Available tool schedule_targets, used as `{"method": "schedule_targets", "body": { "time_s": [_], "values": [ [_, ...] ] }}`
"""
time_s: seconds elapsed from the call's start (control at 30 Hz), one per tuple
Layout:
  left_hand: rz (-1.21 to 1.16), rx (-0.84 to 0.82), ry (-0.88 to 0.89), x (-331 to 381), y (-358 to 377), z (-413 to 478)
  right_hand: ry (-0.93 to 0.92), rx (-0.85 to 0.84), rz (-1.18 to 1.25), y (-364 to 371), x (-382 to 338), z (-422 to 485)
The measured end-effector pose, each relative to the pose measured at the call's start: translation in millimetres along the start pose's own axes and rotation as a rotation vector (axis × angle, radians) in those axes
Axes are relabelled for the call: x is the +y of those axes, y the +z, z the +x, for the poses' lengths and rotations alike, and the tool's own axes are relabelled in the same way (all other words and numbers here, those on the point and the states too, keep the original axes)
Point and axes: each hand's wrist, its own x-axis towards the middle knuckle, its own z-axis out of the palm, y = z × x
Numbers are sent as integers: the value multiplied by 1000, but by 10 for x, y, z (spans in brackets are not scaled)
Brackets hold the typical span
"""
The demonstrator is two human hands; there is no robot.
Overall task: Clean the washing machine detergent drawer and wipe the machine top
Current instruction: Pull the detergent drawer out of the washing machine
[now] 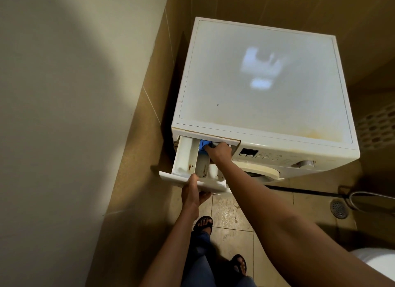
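Note:
A white front-loading washing machine [320, 152] stands in a corner, and its flat top [263, 81] looks dusty, with yellowish stains near the front edge. The detergent drawer [186, 156] is pulled far out at the machine's upper left; its white compartments show brown rust marks. My left hand [193, 196] grips the drawer's front panel from below. My right hand [218, 152] reaches into the back of the drawer, fingers pressing on the blue insert [203, 144] there. Whether it holds anything I cannot see.
A beige wall [64, 115] is close on the left. A tiled floor [230, 218] lies below, with a drain [338, 208] and a hose at the right. A perforated basket [378, 126] sits right of the machine. My sandalled feet stand in front.

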Motion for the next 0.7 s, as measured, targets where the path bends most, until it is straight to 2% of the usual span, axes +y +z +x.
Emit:
{"method": "schedule_targets", "body": {
  "time_s": [0.17, 0.3, 0.5, 0.6, 0.7],
  "values": [
    [-71, 4, 8, -28, 9, 2, 28, 3, 48, 30, 36, 38],
    [-189, 4, -67, 97, 70, 14, 37, 24, 77, 62, 38, 53],
    [-110, 7, -22, 29, 45, 18, 90, -3, 167, 44, -17, 43],
    [-88, -1, -7, -59, -64, 24, 160, -75, 188, 11, -4, 10],
    [-74, 7, 6, -127, -139, 24, 160, -97, 154, 17, 41, -35]
  ]
}}
